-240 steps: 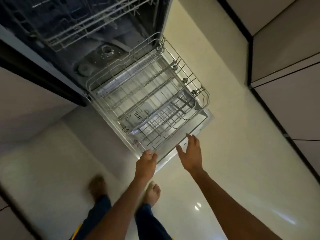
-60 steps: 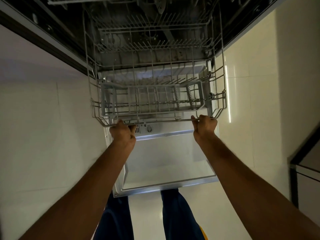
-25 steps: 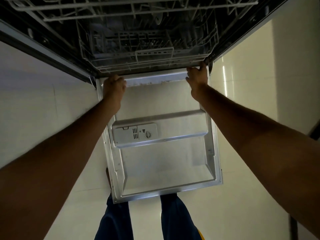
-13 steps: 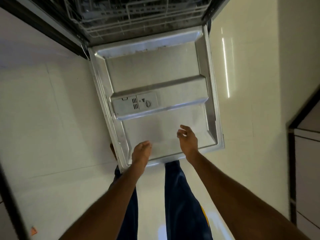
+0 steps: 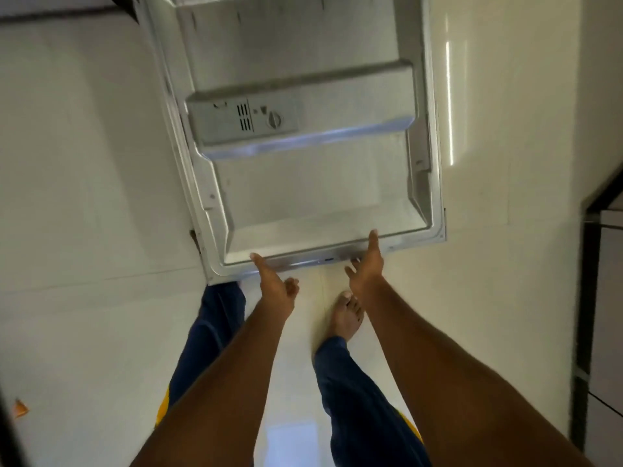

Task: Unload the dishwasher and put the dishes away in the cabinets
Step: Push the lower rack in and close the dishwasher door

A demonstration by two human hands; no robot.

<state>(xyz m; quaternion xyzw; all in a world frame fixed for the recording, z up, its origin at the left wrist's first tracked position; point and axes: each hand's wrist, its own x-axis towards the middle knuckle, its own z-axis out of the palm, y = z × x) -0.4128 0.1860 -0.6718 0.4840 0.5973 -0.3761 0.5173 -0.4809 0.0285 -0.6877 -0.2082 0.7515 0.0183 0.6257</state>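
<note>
Pale tiled floor (image 5: 84, 163), one dishwasher door (image 5: 303, 203) — two open hands, left hand (image 5: 274, 286), right hand (image 5: 365, 267), at its edge.

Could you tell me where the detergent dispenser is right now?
On the open dishwasher door's inner face, left of centre, the detergent dispenser sits above both hands.

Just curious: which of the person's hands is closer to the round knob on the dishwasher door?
Right. The right hand reaches the door's front edge below the round knob; the left hand sits slightly farther back.

Dim, warm light; a bright streak of glare lies on the floor (image 5: 450, 102) at far right. Soft blur throughout, edges bowed by wide-angle distortion.
</note>
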